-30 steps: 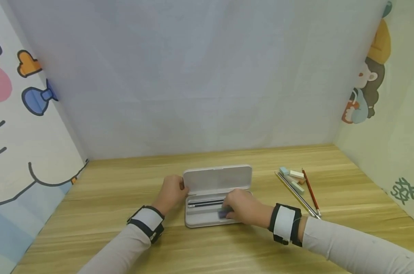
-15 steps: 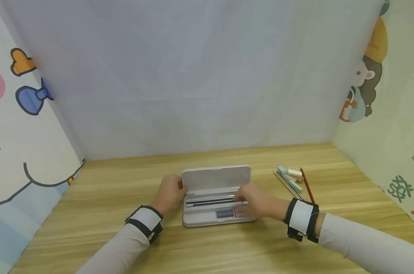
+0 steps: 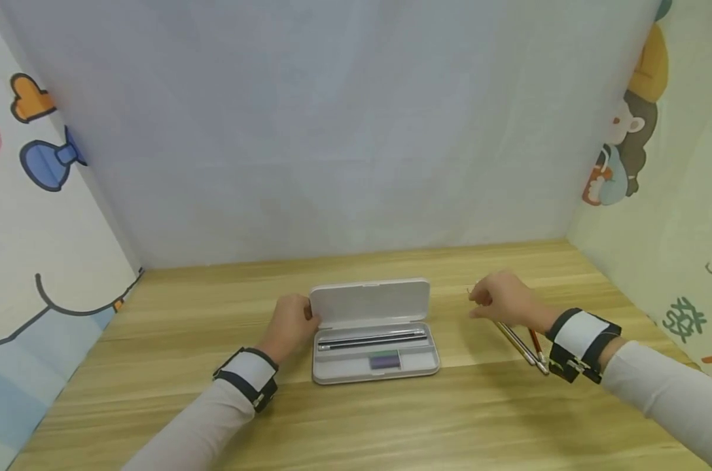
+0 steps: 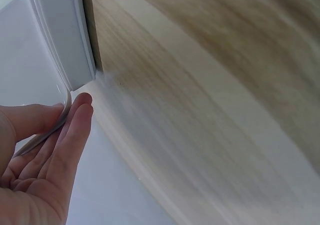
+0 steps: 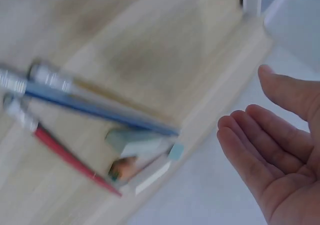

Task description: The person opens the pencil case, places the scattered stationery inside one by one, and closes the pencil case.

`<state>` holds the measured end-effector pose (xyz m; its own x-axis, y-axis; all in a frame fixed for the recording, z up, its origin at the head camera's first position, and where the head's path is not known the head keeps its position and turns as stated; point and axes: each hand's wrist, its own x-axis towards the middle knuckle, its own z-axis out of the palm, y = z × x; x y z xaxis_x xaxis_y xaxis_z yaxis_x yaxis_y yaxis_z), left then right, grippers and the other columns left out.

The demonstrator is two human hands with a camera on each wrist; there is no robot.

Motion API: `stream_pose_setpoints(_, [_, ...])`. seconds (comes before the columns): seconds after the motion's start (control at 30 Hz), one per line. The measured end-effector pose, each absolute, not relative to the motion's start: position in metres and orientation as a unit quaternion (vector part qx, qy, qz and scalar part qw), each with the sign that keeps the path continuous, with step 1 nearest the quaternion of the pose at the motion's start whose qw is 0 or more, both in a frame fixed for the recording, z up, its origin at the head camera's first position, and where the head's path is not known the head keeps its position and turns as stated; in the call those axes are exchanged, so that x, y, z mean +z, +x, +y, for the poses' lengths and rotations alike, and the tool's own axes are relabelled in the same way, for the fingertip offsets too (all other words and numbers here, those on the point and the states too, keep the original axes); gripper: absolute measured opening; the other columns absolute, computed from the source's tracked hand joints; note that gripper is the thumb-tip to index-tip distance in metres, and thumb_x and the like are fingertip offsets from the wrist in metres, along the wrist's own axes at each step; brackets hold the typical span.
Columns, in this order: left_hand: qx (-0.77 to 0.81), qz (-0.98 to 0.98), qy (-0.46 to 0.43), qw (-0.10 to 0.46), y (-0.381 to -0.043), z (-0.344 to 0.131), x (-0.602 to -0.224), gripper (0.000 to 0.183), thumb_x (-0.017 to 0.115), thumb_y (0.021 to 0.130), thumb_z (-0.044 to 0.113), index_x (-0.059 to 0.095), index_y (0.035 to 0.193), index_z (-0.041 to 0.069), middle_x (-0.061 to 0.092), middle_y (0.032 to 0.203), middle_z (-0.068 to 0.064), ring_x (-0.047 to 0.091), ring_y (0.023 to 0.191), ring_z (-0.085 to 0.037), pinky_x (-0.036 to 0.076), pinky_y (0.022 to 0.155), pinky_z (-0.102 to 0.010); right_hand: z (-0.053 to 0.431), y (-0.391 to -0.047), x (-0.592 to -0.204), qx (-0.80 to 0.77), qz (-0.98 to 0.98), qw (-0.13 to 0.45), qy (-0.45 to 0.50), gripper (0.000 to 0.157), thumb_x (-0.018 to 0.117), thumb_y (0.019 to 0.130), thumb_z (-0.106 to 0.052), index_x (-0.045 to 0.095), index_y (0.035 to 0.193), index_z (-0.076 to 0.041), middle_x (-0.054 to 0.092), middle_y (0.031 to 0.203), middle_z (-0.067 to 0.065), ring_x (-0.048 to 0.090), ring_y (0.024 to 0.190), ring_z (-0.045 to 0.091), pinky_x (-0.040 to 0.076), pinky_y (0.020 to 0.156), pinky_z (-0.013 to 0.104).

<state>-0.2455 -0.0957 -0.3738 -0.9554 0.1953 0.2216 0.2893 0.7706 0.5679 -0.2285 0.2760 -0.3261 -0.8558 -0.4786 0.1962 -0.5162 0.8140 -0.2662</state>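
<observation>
A white pencil case (image 3: 370, 303) lies opened on the table, its lid raised. Black-and-white striped pencils (image 3: 372, 340) lie in its back compartment, and a purple-and-green eraser (image 3: 385, 361) sits in the front one. My left hand (image 3: 288, 327) pinches the lid's left edge between thumb and fingers, as the left wrist view confirms. My right hand (image 3: 508, 301) hovers over the loose stationery on the right, holding nothing, thumb apart from the fingers. Below it, in the right wrist view, are several erasers (image 5: 135, 141), a red pencil (image 5: 70, 157) and a blue pencil (image 5: 95, 108).
The wood-grain table (image 3: 226, 425) ends at a pale cloth backdrop (image 3: 344, 144). Cartoon-printed panels rise at the left (image 3: 44, 229) and right (image 3: 674, 216). From the head, my right hand covers the loose erasers.
The right hand has let go of the eraser in the case's front compartment and moved right, over the loose erasers and pencils. The left hand still holds the lid.
</observation>
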Motion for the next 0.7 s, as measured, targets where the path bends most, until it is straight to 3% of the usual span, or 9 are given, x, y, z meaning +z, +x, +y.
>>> stream_pose_setpoints(0.43, [-0.313,-0.935,-0.141,0.09,-0.247,-0.098,-0.376,0.015,0.061,0.073,-0.001,0.055,0.059,0.003,0.044,0.05,0.0,0.039,0.046,-0.012,0.029,0.042,-0.024,0.326,-0.265,-0.33,0.113,-0.979,0.03,0.165,0.032,0.071,0.069,-0.009,0.063,0.094,0.01,0.064,0.087,0.025,0.059,0.08,0.036,0.05,0.07,0.049])
stream_pose_setpoints(0.7, [-0.309,-0.936,-0.142,0.089,-0.247,-0.098,-0.376,0.014,0.061,0.073,-0.001,0.057,0.06,0.003,0.046,0.051,0.0,0.04,0.047,-0.012,0.031,0.042,-0.024,0.331,-0.273,-0.339,0.107,-0.98,0.024,0.166,0.024,0.07,0.068,-0.007,0.065,0.086,0.008,0.065,0.079,0.018,0.058,0.074,0.03,0.051,0.065,0.045])
